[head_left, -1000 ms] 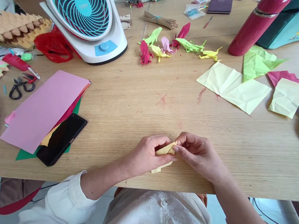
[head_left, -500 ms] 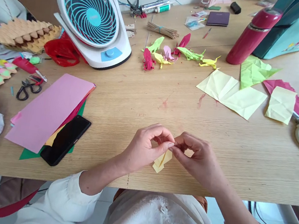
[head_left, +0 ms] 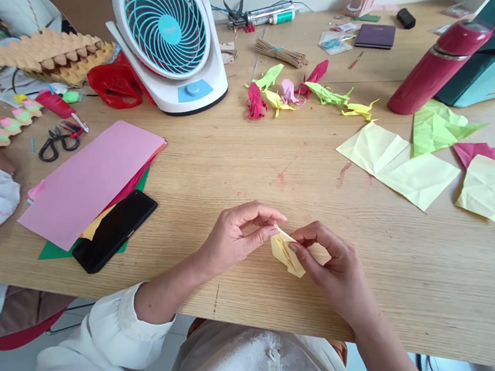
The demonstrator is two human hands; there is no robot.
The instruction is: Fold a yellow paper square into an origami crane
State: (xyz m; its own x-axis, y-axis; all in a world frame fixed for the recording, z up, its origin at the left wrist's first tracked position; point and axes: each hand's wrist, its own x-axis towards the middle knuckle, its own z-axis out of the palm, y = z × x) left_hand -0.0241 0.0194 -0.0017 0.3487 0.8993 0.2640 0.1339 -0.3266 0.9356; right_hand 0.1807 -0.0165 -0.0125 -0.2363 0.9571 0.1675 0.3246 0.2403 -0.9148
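Fingers (head_left: pixel 271 231) of both hands are pinched closed on a folded yellow paper (head_left: pixel 287 256), held low over the near part of the worktop (head_left: pixel 241 166), at six o'clock in the view. The left hand (head_left: pixel 232 239) grips its upper corner. The right hand (head_left: pixel 339 274) holds it from the four o'clock side. For a clean crease, it seems best to keep the edges lined up and press firmly along the fold.

The wooden worktop carries a white and teal fan (head_left: pixel 169 29) at ten o'clock, a pink sheet (head_left: pixel 93 180) at nine, pale yellow sheets (head_left: pixel 396 165) at two, a black phone (head_left: pixel 114 231) at eight, and small paper figures (head_left: pixel 309 92) at twelve. A pale wall runs behind the far edge.
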